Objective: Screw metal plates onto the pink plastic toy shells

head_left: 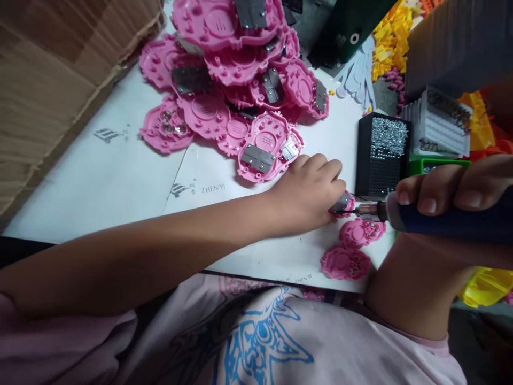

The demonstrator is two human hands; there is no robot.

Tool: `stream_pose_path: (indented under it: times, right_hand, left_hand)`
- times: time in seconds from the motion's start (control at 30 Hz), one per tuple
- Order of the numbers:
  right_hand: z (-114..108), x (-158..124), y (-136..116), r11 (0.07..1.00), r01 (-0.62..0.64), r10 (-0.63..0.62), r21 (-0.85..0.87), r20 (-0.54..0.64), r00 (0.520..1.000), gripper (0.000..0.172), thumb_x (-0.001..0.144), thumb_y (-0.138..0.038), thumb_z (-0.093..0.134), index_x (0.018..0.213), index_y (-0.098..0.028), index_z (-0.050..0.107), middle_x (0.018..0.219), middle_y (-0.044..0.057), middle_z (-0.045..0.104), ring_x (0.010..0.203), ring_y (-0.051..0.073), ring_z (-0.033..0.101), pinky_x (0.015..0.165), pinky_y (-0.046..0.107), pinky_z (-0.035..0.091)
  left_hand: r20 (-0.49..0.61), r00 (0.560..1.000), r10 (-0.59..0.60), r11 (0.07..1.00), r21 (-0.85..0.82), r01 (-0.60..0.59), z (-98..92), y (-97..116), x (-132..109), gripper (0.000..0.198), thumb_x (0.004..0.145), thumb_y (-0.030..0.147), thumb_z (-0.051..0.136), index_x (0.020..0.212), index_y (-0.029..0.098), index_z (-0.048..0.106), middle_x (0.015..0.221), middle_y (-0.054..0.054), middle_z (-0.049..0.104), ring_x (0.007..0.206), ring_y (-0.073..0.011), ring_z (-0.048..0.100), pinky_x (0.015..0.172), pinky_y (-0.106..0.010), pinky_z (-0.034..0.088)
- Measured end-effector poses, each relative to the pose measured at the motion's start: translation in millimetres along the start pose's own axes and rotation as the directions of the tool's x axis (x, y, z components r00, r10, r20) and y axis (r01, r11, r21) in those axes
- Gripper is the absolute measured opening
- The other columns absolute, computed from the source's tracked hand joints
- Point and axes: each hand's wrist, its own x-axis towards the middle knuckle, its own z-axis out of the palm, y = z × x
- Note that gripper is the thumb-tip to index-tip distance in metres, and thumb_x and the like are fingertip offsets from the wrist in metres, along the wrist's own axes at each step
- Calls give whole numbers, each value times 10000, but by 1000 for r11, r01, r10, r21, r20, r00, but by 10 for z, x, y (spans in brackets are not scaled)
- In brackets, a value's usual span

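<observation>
My left hand [310,190] is closed on a small pink plastic shell [349,207] with a grey cover plate [340,203], holding it against the white work surface. In my right hand [449,187] is a dark blue electric screwdriver [436,216], lying sideways with its bit at the grey plate. Whether the tip sits in a screw is too small to tell. Close by lie two more pink shells, one [352,233] just below the held one and another [345,262] nearer my body; metal contacts show in both.
A heap of pink shells [204,109], many with grey plates, covers the back middle. A black screw tray [382,155] and a green bin [436,163] stand at the right. A cardboard box [72,80] rises at the left. Yellow parts [395,40] lie far right.
</observation>
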Motion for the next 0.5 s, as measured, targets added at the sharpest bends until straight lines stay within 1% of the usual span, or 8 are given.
stream_pose_path:
  times: [0.07,0.13,0.17,0.23,0.33,0.4,0.47,0.5]
  right_hand:
    - [1,8,33,999,29,-29,-29,18,999,400,757,-533,623,628,-187,468,589,-32,324,453,77,408,480,323,497]
    - [-10,15,65,998,32,-30,-48,39,999,420,806,-514,564,586,-182,432,570,-27,322,438,75,398,476,314,495]
    - [-16,17,76,998,38,-37,-44,28,999,425,814,-490,559,565,-178,413,565,-26,320,431,72,392,471,306,491]
    - [-24,16,84,998,54,-53,-21,30,998,432,813,-460,575,544,-172,397,561,-27,317,427,65,390,467,291,489]
    - [-32,9,72,998,58,-58,4,25,998,432,793,-502,605,572,-176,429,580,-29,330,458,73,419,493,301,510]
    - [-41,7,59,999,50,-49,-19,46,998,426,773,-526,617,594,-182,442,590,-28,336,476,81,428,513,317,523]
    - [-58,3,46,997,56,-52,-58,67,996,442,749,-562,613,585,-191,440,570,-29,307,451,84,399,488,325,510]
    - [-67,-2,38,995,40,-37,-95,38,999,469,724,-601,610,567,-196,434,552,-30,282,431,86,377,467,329,498]
  left_hand:
    - [3,1000,3,1000,1,-3,0,-1,2,316,811,340,613,1054,143,650,1149,-129,568,1054,-310,472,815,-399,308]
    - [-1,1000,1,1000,1,-1,-1,0,1,300,815,333,605,1040,140,654,1148,-130,571,1058,-313,474,813,-399,308]
    - [-5,1000,0,1000,0,0,-2,1,0,295,819,331,601,1036,139,655,1147,-131,572,1059,-313,475,812,-399,308]
    - [-9,1000,-1,1000,-3,1,-3,2,-2,295,825,334,596,1035,138,657,1147,-132,572,1059,-313,474,812,-400,307]
    - [-9,1000,4,1000,-9,-4,-4,1,-5,316,825,347,600,1051,134,656,1157,-141,566,1060,-314,466,813,-403,306]
    - [-6,1000,6,1000,-11,-6,-4,-1,-6,326,823,348,604,1062,133,654,1161,-144,561,1058,-313,461,815,-406,306]
    - [-4,1000,5,1000,-11,-5,-3,1,-7,327,823,350,605,1064,135,656,1157,-144,559,1056,-313,458,818,-410,307]
    - [-5,1000,2,1000,-11,-2,-2,4,-8,324,823,352,607,1062,139,658,1151,-143,558,1057,-314,456,819,-412,308]
